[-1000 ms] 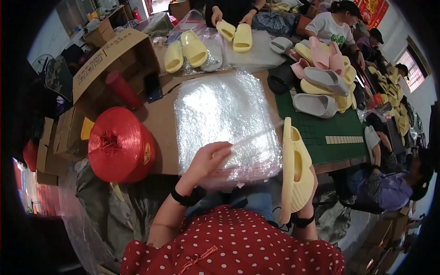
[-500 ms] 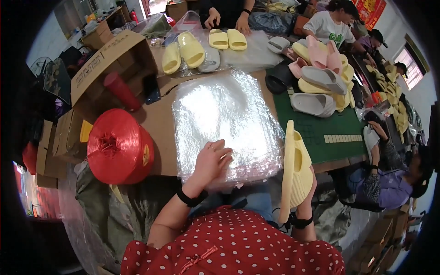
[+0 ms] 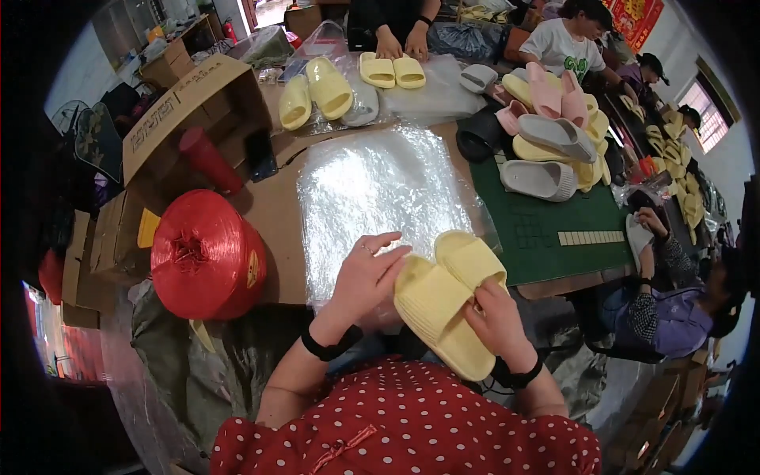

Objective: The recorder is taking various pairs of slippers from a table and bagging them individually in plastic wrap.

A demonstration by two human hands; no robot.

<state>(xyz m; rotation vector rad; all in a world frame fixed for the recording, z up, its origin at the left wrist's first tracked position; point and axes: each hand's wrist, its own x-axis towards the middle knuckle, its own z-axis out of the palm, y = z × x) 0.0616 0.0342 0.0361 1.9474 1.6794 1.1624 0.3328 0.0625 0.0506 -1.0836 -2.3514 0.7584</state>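
A pair of yellow slide sandals (image 3: 434, 297) is in my right hand (image 3: 500, 321), which grips them at their inner edges with the fingers curled in. They tilt over the near right part of a stack of clear plastic bags (image 3: 372, 198), shiny with glare. My left hand (image 3: 366, 273) is above the stack's near edge, fingers stretched out and apart, close to the toe of the left sandal. Whether its fingertips touch the sandal I cannot tell.
A large red twine roll (image 3: 207, 253) and an open cardboard box (image 3: 198, 119) stand at left. Piled slides (image 3: 554, 134) in yellow, pink and grey lie on a green mat (image 3: 530, 229) at right. Across the table, a person's hands touch another yellow pair (image 3: 393, 70).
My right hand has brought the yellow slides inward to the left and turned them, so both now show. My left hand has lifted slightly off the bags. The person opposite has moved their hands onto their pair.
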